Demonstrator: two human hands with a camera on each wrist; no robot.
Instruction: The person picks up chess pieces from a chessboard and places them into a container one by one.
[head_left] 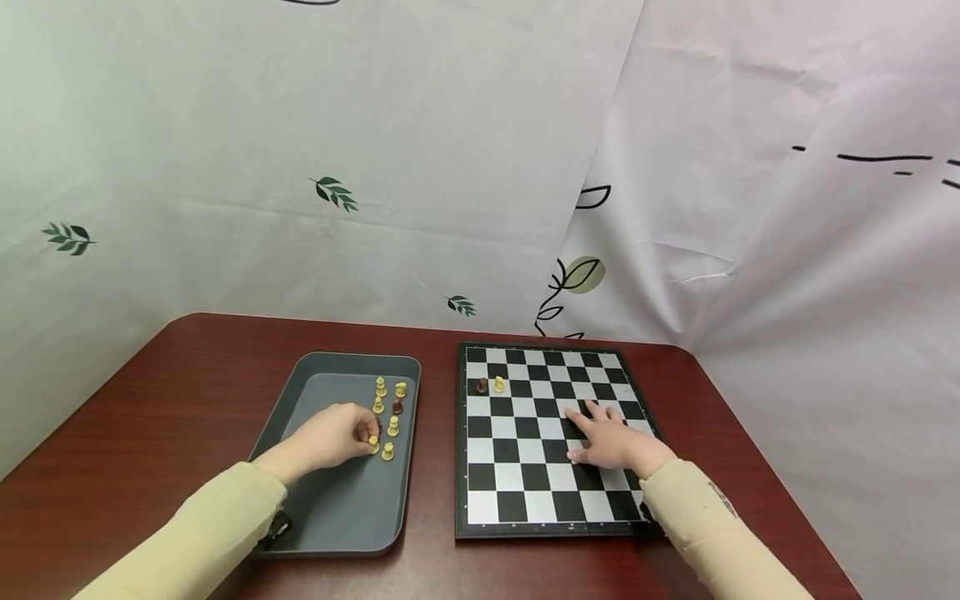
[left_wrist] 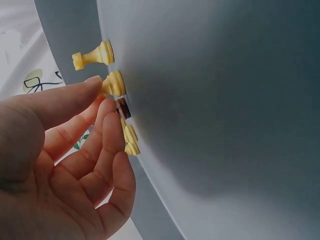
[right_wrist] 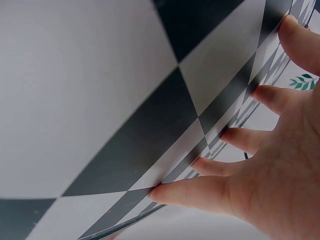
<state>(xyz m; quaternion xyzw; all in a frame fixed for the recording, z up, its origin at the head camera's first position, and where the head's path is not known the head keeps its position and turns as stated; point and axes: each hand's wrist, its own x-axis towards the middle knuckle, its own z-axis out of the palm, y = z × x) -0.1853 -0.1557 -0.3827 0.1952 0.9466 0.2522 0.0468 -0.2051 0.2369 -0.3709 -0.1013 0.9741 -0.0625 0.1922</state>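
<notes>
My left hand (head_left: 340, 435) is over the grey tray (head_left: 315, 517), thumb and fingertips pinching the top of a yellow chess piece (left_wrist: 116, 83). That piece's head is hidden by the fingers, and its base is at the tray floor. A yellow rook (left_wrist: 95, 55) stands beside it, and a dark piece (left_wrist: 123, 108) shows just past the fingers. On the chessboard (head_left: 461, 467), my right hand (head_left: 611, 442) lies with fingers spread, fingertips (right_wrist: 162, 192) touching the squares. A dark chess piece (head_left: 482, 386) and a yellow knight (head_left: 498, 384) stand side by side near the board's far left corner.
More yellow pieces (head_left: 393, 426) and a dark piece (head_left: 397, 407) stand along the tray's right side. Tray and board sit on a reddish-brown table (head_left: 431, 492), with a strip of tabletop between them. A white cloth (head_left: 450, 150) with leaf prints hangs behind.
</notes>
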